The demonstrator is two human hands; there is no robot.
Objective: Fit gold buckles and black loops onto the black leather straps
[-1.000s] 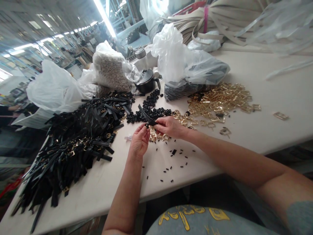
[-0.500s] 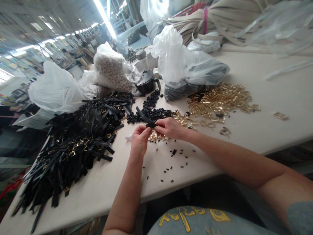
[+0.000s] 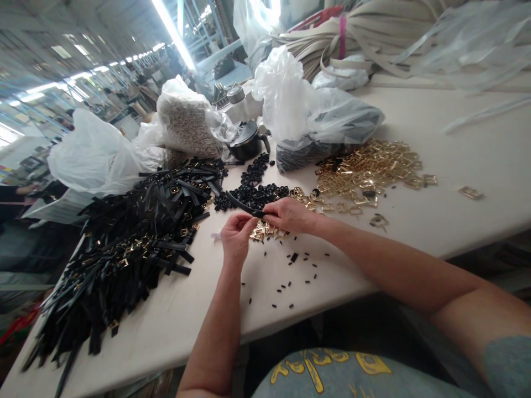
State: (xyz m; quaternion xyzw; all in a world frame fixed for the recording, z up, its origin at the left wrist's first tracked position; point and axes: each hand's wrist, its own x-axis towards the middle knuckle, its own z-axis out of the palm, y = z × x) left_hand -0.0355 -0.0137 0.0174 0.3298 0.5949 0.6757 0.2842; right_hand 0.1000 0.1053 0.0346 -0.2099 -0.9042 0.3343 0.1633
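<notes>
A short black strap (image 3: 240,205) is pinched between my two hands above the table. My right hand (image 3: 289,214) grips it from the right, fingers curled around its end. My left hand (image 3: 238,232) closes thumb and fingertips on the strap's near side; what else lies between the fingertips is hidden. Just under the hands is a small group of gold buckles (image 3: 269,229). Behind them lies a heap of small black loops (image 3: 261,193). Small black bits (image 3: 284,287) are scattered on the table in front.
To the left spreads a big pile of black straps with gold buckles (image 3: 136,237). A heap of gold buckles (image 3: 369,171) lies right, near a plastic bag of dark pieces (image 3: 315,127). Behind stand a black lidded pot (image 3: 245,142) and a bag of beige pieces (image 3: 186,119).
The strap's free end has tipped lower and further left, so it now lies flatter over the black loops. Both hands keep nearly the same place and grip.
</notes>
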